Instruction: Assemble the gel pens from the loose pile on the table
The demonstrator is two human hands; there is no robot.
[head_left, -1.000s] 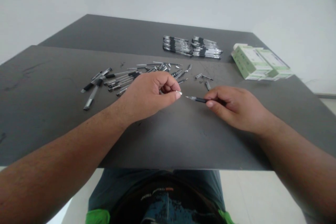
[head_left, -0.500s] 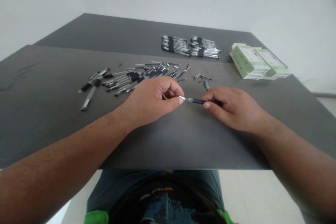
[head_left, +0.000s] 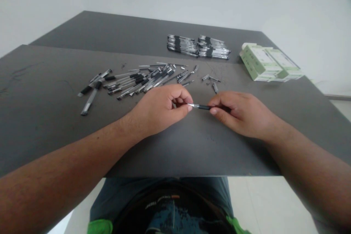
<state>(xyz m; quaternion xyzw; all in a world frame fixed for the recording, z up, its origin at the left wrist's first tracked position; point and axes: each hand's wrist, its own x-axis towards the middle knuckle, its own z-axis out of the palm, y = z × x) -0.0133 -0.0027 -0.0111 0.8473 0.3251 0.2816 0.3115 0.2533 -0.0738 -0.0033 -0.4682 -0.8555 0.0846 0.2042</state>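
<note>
A pen (head_left: 203, 107) with a black grip lies level between my two hands, a little above the front of the table. My right hand (head_left: 241, 113) is closed round its barrel, which the fingers mostly hide. At the other end, my left hand (head_left: 167, 108) pinches the silvery tip (head_left: 191, 105) between thumb and forefinger. Beyond my left hand spreads a loose pile of pens and pen parts (head_left: 139, 80). A small clear cap (head_left: 215, 87) rests just past my right fingers.
Two neat stacks of pens, a left stack (head_left: 181, 45) and a right stack (head_left: 214, 47), lie farther back. Green and white boxes (head_left: 270, 62) stand at the right. Several small parts (head_left: 210, 78) are scattered mid-table (head_left: 170, 153). A few pens (head_left: 91, 98) lie apart at the left.
My hands have come slightly closer together, and less of the pen shows between them. The metal tip now sits nearer the black grip. The view has shifted a little.
</note>
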